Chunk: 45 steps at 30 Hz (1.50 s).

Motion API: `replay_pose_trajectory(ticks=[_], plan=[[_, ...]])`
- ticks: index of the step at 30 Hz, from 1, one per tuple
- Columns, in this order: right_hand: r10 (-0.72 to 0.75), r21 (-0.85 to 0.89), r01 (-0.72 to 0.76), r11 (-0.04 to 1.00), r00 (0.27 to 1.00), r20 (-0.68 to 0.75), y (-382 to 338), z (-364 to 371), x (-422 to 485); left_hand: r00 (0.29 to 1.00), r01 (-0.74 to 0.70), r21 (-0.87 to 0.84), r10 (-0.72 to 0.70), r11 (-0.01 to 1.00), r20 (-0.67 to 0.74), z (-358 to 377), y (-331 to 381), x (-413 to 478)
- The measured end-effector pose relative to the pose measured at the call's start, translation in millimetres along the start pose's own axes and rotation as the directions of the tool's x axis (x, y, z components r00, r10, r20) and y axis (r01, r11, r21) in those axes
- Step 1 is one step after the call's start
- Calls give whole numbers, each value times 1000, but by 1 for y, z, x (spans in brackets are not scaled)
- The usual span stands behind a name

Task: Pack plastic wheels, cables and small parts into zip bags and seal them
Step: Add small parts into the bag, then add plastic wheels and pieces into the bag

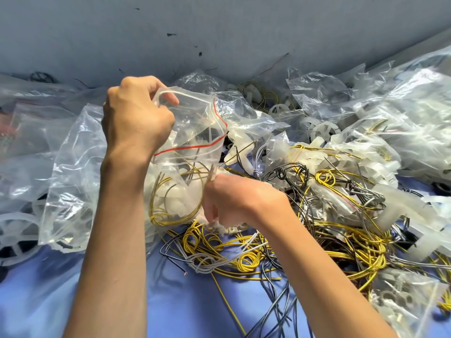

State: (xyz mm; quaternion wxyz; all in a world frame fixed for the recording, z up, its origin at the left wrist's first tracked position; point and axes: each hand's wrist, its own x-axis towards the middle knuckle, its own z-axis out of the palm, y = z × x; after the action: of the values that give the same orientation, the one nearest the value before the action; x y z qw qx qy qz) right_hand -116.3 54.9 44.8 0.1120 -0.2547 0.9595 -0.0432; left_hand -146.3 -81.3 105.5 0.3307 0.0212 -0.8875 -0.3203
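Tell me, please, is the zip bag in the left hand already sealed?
No, the left hand holds the zip bag with its mouth gaping open.
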Motion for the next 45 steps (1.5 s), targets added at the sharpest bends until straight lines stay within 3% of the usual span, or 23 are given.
replay_pose_trajectory(ticks=[7,14,18,22,25,28,33,37,41,45], plan=[[0,74,22,997,961,-275,25,-30,-19,997,28,0,-28,1000,72,0,2,1],[116,187,-12,982,822,-557,61,-57,-46,976,-6,-32,12,999,216,8,6,2],[238,375,33,927,719,-653,70,-61,-52,952,-31,-33,40,999,303,10,12,0],[370,620,217,754,640,-674,71,-63,-54,932,-104,-27,107,994,346,10,18,-3],[461,710,337,618,577,-675,71,-66,-55,906,-238,-86,253,967,338,13,30,-7],[521,767,382,515,571,-634,71,-69,-58,863,-347,-199,395,916,315,12,45,-16],[573,799,392,456,558,-601,73,-71,-60,747,-149,-393,364,907,556,14,57,-23],[635,821,419,388,525,-567,73,-71,-59,699,11,-459,322,888,639,12,58,-24],[667,828,486,280,522,-532,70,-70,-54,726,-215,-388,412,896,550,16,60,-29],[658,836,496,234,552,-512,67,-70,-51,755,-254,-322,395,912,523,23,62,-32]])
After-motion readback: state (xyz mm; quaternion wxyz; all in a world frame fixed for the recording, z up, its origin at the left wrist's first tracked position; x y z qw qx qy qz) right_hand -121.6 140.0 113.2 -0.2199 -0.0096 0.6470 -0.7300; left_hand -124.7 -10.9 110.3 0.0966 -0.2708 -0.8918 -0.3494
